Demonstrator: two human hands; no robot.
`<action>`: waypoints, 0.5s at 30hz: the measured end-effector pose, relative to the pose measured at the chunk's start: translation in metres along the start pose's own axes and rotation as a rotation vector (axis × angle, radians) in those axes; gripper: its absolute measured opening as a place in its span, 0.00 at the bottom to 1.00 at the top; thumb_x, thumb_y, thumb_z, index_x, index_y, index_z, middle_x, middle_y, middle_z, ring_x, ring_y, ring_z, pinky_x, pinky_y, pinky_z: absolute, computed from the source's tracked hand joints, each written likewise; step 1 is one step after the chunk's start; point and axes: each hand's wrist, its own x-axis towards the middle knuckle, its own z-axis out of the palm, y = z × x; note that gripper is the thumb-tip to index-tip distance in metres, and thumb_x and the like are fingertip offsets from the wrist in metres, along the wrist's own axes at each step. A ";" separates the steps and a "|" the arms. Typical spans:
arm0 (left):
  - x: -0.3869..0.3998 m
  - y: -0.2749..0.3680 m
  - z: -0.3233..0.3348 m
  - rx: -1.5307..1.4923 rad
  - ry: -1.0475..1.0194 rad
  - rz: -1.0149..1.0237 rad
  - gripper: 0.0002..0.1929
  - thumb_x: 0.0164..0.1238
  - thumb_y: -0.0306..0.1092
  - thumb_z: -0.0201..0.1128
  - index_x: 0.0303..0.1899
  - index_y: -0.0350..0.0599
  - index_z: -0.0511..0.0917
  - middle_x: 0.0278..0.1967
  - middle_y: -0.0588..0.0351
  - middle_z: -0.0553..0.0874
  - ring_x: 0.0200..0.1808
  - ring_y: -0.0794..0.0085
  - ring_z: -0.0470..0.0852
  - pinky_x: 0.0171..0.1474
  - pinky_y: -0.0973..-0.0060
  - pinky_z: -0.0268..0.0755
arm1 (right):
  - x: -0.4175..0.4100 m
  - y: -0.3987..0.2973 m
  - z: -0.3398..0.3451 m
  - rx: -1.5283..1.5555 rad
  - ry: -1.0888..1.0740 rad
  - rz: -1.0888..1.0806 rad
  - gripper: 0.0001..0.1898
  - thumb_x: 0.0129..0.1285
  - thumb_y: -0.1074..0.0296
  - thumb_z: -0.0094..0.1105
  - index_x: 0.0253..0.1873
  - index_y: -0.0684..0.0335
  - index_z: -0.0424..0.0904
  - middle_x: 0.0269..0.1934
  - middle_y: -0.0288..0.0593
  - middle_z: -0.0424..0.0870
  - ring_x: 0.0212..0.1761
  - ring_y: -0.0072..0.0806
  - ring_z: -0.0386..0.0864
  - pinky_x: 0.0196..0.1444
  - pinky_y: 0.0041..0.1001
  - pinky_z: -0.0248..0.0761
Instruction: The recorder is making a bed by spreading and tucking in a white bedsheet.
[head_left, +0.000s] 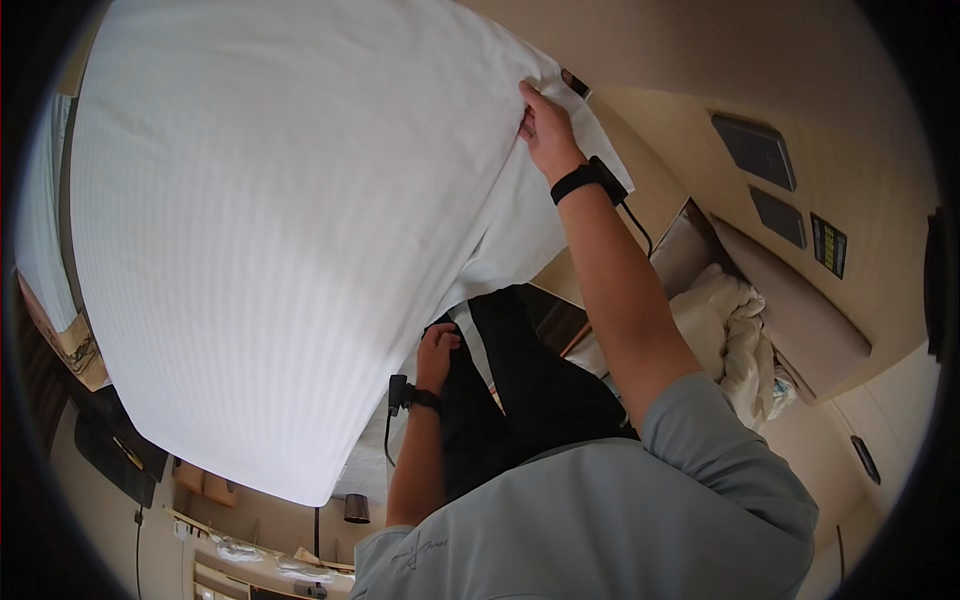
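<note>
A white striped bed sheet (262, 225) spreads over the bed before me, with its side hanging in a loose flap (529, 217) at the right. At the upper end of that side, my right hand (551, 127) grips the sheet's edge between thumb and fingers, and a crease runs down from there. My left hand (437, 349) is lower down, beside the sheet's near edge and in front of my black trousers (517, 367). Its fingers are loosely curled; whether they touch the sheet is hidden. Both wrists wear black straps with a small device and a cable.
Wall panels (754, 150) are set in the pale wall at right. Below them, a crumpled off-white duvet (720, 322) lies against a padded beige headboard (795, 292). At the lower left are a dark wall-mounted screen (112, 450), a dark cylindrical bin (357, 508) and plastic-wrapped items (236, 547).
</note>
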 end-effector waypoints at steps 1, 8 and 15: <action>0.001 -0.001 -0.002 -0.025 0.006 -0.009 0.13 0.73 0.30 0.53 0.52 0.35 0.78 0.38 0.52 0.86 0.39 0.71 0.85 0.47 0.75 0.77 | 0.001 0.000 0.002 0.012 -0.006 -0.009 0.20 0.66 0.56 0.66 0.57 0.59 0.77 0.50 0.35 0.81 0.53 0.27 0.77 0.59 0.29 0.66; -0.002 0.006 -0.013 -0.076 0.043 -0.088 0.12 0.72 0.28 0.53 0.51 0.34 0.78 0.37 0.51 0.85 0.39 0.70 0.85 0.47 0.75 0.77 | 0.009 -0.002 0.007 0.099 -0.090 -0.038 0.23 0.65 0.58 0.67 0.60 0.61 0.75 0.54 0.38 0.80 0.56 0.29 0.77 0.58 0.31 0.71; -0.005 0.002 -0.015 -0.078 0.042 -0.110 0.12 0.72 0.29 0.53 0.51 0.35 0.78 0.38 0.52 0.85 0.40 0.71 0.84 0.47 0.76 0.77 | 0.006 -0.006 0.015 0.183 -0.109 -0.172 0.23 0.61 0.65 0.69 0.59 0.63 0.72 0.54 0.41 0.78 0.57 0.32 0.76 0.58 0.33 0.72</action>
